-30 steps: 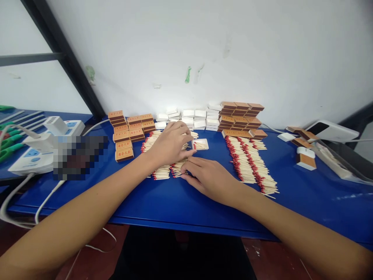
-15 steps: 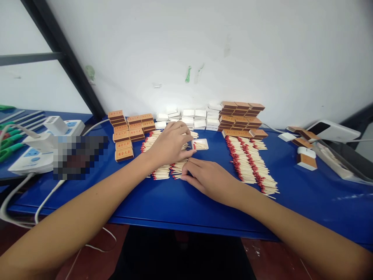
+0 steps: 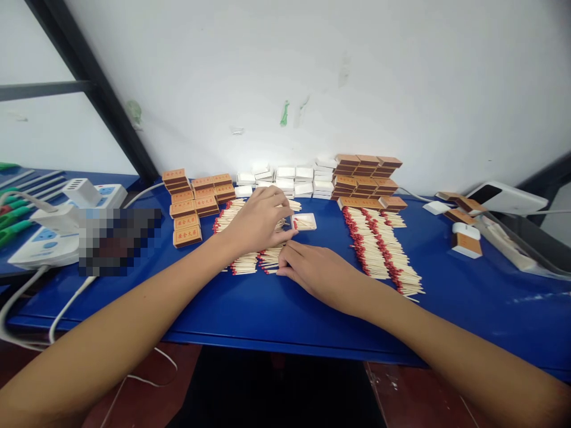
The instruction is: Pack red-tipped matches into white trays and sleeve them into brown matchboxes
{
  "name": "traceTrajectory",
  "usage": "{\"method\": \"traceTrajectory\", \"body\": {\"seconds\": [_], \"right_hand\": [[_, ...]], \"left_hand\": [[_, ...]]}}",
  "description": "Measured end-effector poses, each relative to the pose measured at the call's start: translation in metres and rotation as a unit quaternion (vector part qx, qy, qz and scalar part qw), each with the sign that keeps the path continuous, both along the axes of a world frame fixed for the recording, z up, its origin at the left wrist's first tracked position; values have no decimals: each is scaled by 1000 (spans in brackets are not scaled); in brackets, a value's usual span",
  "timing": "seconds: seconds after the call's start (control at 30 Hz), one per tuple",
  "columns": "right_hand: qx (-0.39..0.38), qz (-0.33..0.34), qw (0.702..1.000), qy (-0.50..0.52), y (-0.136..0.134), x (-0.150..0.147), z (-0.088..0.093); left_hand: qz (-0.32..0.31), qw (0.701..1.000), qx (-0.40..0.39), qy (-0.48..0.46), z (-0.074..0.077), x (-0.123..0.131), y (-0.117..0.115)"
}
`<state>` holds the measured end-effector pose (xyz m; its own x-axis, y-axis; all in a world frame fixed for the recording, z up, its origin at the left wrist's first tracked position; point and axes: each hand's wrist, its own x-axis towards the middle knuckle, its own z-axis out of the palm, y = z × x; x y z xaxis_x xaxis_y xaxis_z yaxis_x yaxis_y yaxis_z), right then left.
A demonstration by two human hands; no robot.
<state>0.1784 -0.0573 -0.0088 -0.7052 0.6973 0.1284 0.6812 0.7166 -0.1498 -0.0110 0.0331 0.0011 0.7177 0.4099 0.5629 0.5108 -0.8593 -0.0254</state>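
Observation:
My left hand (image 3: 259,219) lies palm down on a pile of red-tipped matches (image 3: 245,261) in the middle of the blue table (image 3: 276,309), fingers curled over them. My right hand (image 3: 314,270) rests just in front of it, fingertips pinching at the matches' near edge; what they grip is hidden. A small white tray (image 3: 306,222) with a few matches sits just beyond my left fingertips. A second long row of matches (image 3: 383,249) lies to the right.
Stacks of orange matchboxes (image 3: 191,202) stand at the left, and more orange matchboxes (image 3: 368,178) at the back right. White inner trays (image 3: 289,178) line the wall. Power strips (image 3: 49,238) and cables lie at far left, loose boxes (image 3: 466,241) at right.
Both hands stay on the match pile with only slight finger shifts; the view has drifted a little.

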Motion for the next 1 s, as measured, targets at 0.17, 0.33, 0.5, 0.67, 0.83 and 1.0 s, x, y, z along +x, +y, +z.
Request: {"method": "traceTrajectory", "body": {"seconds": [0.17, 0.33, 0.5, 0.67, 0.83, 1.0], "right_hand": [[2, 17, 999, 30, 3, 10, 4], [73, -73, 991, 82, 24, 36, 16], [143, -124, 980, 62, 45, 58, 16], [102, -99, 987, 70, 43, 58, 19], [95, -63, 983, 141, 28, 44, 24], [-4, 43, 990, 136, 12, 19, 12]], "left_hand": [[7, 1000, -6, 9, 0, 0, 1], [6, 1000, -11, 17, 0, 0, 1], [-16, 1000, -24, -9, 2, 4, -6], [-18, 999, -22, -18, 5, 5, -7], [-4, 1000, -18, -16, 2, 3, -2], [10, 1000, -7, -16, -2, 1, 2]]}}
